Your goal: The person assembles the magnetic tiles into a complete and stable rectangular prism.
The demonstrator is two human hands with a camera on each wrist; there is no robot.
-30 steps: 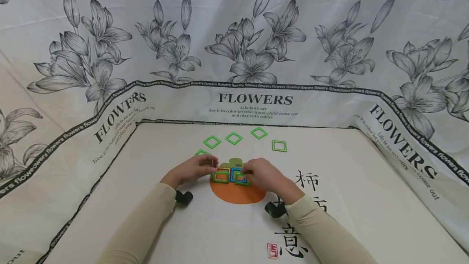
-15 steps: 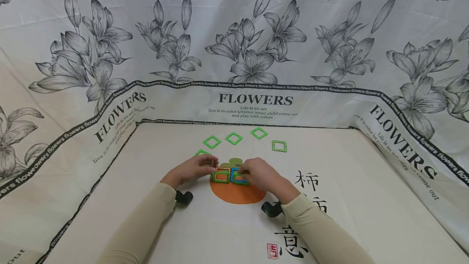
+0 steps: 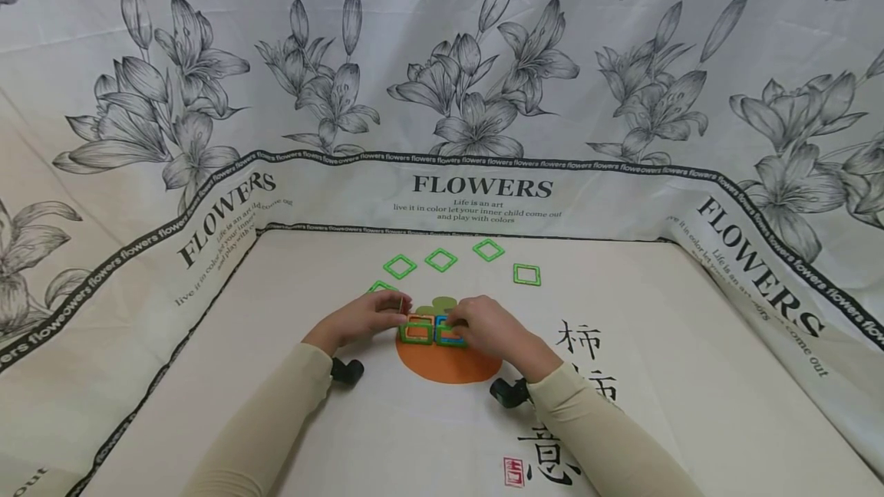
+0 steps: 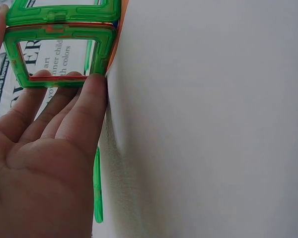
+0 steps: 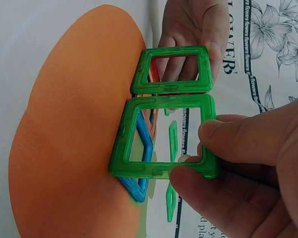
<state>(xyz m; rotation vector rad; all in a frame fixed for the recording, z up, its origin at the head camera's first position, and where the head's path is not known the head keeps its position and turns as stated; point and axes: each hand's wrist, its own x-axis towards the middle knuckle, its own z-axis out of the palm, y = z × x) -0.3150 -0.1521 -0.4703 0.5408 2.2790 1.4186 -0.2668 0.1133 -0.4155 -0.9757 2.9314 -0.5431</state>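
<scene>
Hollow square magnetic tiles stand together on the printed orange fruit in the head view. My left hand point(image 3: 364, 319) grips the left green tile point(image 5: 140, 72) at its outer edge, thumb by the upper corner, several fingers behind and beside it. With thumb and fingers, my right hand point(image 3: 499, 328) pinches the right green tile point(image 5: 118, 139) by its upper right corner. The two green tiles stand side by side, nearly touching. Behind them are an orange tile point(image 3: 420, 318) and a blue tile point(image 5: 133, 187), partly hidden. In the left wrist view, my left hand point(image 4: 44, 158) reaches up to the green frames.
Several loose green tiles lie farther back, such as one diamond-turned tile point(image 3: 407, 260) and a square-on tile point(image 3: 527, 266). Black wrist devices, a left one point(image 3: 347, 372) and a right one point(image 3: 509, 393), sit under my wrists. A flowered cloth wall point(image 3: 331, 194) rises behind.
My right hand has shifted slightly left with its green tile, which now stands closer to the left green tile and in front of the blue one. My left hand has stayed put.
</scene>
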